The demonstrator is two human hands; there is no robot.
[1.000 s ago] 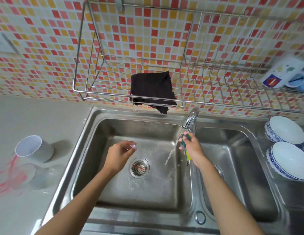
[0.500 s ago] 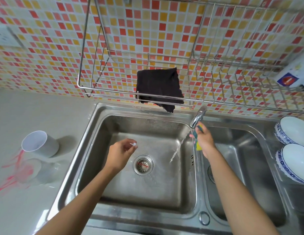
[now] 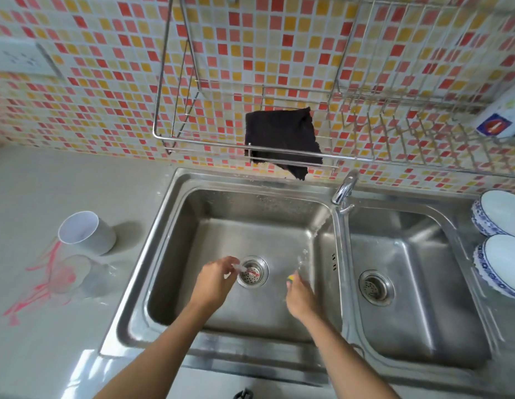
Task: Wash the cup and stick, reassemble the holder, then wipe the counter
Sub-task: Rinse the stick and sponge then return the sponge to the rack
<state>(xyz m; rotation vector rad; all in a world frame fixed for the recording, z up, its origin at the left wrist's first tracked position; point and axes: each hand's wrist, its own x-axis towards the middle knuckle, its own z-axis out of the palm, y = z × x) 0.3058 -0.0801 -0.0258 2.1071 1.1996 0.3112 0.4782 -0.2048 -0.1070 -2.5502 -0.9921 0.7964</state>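
I see the small clear stick [image 3: 239,267] pinched at the fingertips of my left hand [image 3: 214,279], just above the left basin's drain [image 3: 253,271]. My right hand [image 3: 300,296] is closed around a yellow-tipped item [image 3: 291,278], beside the running water. The white cup [image 3: 85,236] lies tipped on the counter [image 3: 78,180], well apart.

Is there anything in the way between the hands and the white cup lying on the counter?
Yes, a little. The white cup lies tipped on the counter, left of the sink. Both hands are down in the left basin, so the sink's raised rim lies between the left hand and the cup. Nothing else blocks it.
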